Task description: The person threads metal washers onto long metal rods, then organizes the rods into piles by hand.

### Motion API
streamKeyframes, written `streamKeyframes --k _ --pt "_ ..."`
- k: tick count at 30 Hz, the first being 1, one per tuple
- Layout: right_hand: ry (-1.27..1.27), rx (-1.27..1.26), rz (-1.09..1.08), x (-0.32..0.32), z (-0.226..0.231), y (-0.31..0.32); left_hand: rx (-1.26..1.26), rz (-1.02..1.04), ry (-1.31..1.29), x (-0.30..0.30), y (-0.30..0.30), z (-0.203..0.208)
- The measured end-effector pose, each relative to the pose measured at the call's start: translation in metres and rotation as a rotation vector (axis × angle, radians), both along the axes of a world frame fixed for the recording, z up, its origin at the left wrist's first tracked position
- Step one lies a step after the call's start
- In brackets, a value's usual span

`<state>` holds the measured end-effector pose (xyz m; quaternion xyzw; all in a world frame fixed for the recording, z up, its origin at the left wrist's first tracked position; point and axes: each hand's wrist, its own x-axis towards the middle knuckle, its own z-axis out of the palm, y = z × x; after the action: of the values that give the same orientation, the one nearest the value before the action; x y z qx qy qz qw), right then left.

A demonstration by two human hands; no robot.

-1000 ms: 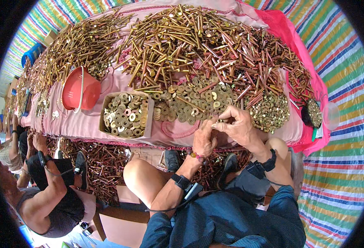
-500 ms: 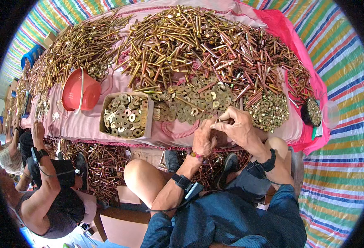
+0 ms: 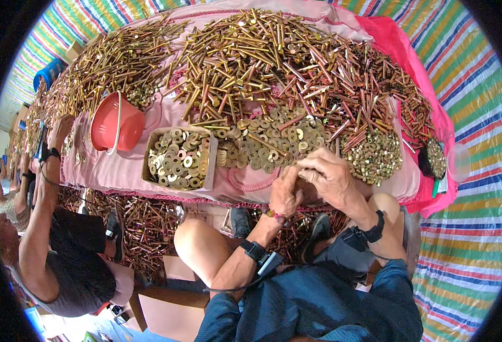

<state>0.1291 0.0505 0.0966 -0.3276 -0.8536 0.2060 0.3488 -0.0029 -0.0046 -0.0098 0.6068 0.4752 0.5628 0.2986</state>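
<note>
At the near edge of the pink-covered table, my left hand [image 3: 285,191] and my right hand [image 3: 329,174] meet with fingertips pinched together. Whatever they grip is small and covered by the fingers. Just beyond them lies a heap of flat brass-coloured washers [image 3: 262,134]. A cardboard box [image 3: 210,165], full of more washers, stands left of my hands. To the right of my right hand is a mound of small nuts [image 3: 374,155]. Long metal bolts [image 3: 234,62] are piled across the far part of the table. A pink coiled cord [image 3: 250,185] lies beside my left hand.
A red bucket [image 3: 117,122] with a white handle stands farther left. A dark container of small parts [image 3: 435,158] sits at the right end. More bolts [image 3: 145,228] lie below the table, near my feet. A co-worker's arm [image 3: 41,211] reaches over the table at left.
My fingers have shifted slightly, the right ones curling further over the left, and both hands stay together. At left the co-worker's arm has reached farther forward over the table.
</note>
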Motion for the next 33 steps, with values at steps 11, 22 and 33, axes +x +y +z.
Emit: streamKeyframes --k 11,22,33 --pt "-0.073 0.102 -0.027 0.004 0.008 0.0 0.061 0.068 0.039 0.002 0.003 0.013" --pt "-0.212 -0.328 -0.127 -0.023 -0.015 0.045 -0.051 -0.246 0.087 -0.01 -0.015 0.027" --pt "-0.21 -0.441 0.013 -0.026 -0.026 0.047 -0.267 0.188 -0.099 -0.016 -0.013 0.028"
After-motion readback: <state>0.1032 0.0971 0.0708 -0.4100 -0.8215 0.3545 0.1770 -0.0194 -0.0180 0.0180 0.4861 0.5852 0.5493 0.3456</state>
